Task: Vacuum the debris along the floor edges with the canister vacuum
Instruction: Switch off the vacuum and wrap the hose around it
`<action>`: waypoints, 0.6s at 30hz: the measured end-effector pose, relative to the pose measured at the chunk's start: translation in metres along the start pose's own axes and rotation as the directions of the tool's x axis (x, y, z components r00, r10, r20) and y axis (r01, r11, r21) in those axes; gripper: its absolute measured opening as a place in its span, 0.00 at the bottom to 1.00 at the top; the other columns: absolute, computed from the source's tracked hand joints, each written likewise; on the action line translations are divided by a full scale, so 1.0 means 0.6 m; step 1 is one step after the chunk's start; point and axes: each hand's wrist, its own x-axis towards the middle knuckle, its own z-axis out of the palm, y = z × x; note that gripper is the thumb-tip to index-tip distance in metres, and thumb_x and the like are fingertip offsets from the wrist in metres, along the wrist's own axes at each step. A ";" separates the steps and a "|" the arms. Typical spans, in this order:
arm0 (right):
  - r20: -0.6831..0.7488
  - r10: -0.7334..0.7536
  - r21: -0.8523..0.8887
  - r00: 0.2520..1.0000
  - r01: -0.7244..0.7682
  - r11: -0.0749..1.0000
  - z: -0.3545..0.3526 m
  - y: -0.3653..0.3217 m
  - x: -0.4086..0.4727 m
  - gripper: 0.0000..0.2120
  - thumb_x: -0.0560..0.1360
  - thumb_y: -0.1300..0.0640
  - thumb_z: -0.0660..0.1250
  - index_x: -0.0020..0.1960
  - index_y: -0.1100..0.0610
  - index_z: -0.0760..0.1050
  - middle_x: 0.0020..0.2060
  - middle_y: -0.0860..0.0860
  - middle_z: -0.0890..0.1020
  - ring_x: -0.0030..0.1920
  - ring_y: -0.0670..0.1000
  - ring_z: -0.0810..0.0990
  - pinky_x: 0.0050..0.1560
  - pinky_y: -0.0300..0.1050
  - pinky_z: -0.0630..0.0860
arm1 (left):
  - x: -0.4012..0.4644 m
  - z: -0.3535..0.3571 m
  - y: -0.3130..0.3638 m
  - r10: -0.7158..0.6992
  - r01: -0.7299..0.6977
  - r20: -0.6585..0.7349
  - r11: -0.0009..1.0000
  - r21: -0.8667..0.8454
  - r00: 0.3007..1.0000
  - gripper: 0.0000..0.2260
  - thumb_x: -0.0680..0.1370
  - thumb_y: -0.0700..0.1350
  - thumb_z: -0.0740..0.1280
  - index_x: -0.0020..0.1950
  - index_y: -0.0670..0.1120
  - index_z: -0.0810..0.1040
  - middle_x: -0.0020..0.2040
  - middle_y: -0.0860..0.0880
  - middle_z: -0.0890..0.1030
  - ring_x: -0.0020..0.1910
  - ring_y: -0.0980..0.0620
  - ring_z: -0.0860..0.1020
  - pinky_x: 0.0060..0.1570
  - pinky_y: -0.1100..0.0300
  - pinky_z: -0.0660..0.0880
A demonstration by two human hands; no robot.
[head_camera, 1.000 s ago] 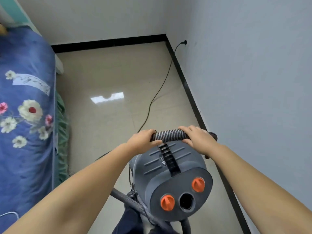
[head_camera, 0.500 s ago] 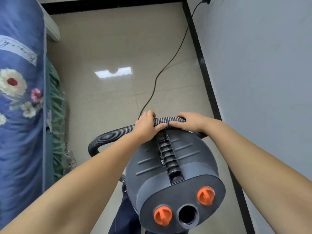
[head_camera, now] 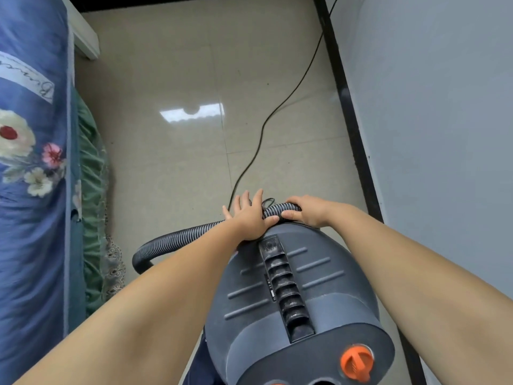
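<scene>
While the left hand (head_camera: 251, 218) lies flat with fingers spread on the hose (head_camera: 180, 237) and the right hand (head_camera: 305, 211) grips it, at centre frame atop the vacuum (head_camera: 291, 301), the cord (head_camera: 277, 112) trailing upward risks snagging the hose.

Soft, even light is filling the room, and a bright ceiling-light reflection (head_camera: 192, 113) is glaring off the glossy floor (head_camera: 172, 168). The wide lens is bending the baseboard (head_camera: 352, 129) and the bed's blue cover (head_camera: 30, 190) toward the edges, where detail is softening slightly; shadows are staying faint.
</scene>
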 end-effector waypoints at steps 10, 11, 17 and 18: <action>-0.151 0.076 0.018 0.986 -0.074 0.997 0.023 -0.005 -0.014 0.25 0.81 0.46 0.59 0.74 0.56 0.65 0.68 0.60 0.71 0.68 0.60 0.70 0.67 0.49 0.66 | -0.009 -0.002 -0.006 0.037 -0.062 -0.145 0.983 -0.170 0.989 0.39 0.76 0.59 0.66 0.78 0.52 0.47 0.76 0.46 0.60 0.76 0.46 0.55 0.74 0.44 0.45; -0.192 0.088 0.039 0.977 -0.082 0.996 0.025 -0.011 -0.026 0.24 0.82 0.46 0.58 0.74 0.56 0.64 0.70 0.60 0.70 0.69 0.60 0.68 0.69 0.49 0.64 | -0.022 -0.006 -0.010 0.040 -0.076 -0.168 0.975 -0.210 0.985 0.36 0.76 0.57 0.66 0.78 0.50 0.51 0.74 0.45 0.63 0.74 0.45 0.58 0.74 0.47 0.51; -0.345 0.136 0.146 0.929 -0.090 0.985 0.013 -0.074 -0.159 0.20 0.83 0.53 0.57 0.73 0.58 0.67 0.68 0.60 0.72 0.68 0.59 0.71 0.68 0.51 0.67 | -0.186 -0.065 -0.047 0.096 -0.155 -0.181 0.925 -0.347 0.979 0.23 0.80 0.48 0.63 0.73 0.45 0.64 0.67 0.44 0.73 0.65 0.46 0.72 0.62 0.54 0.69; -0.362 0.146 0.145 0.921 -0.099 0.984 0.011 -0.094 -0.181 0.19 0.82 0.54 0.56 0.72 0.59 0.68 0.67 0.60 0.74 0.66 0.59 0.72 0.66 0.51 0.68 | -0.213 -0.082 -0.052 0.097 -0.161 -0.188 0.918 -0.363 0.977 0.21 0.80 0.48 0.62 0.72 0.45 0.66 0.63 0.45 0.76 0.59 0.47 0.76 0.58 0.55 0.73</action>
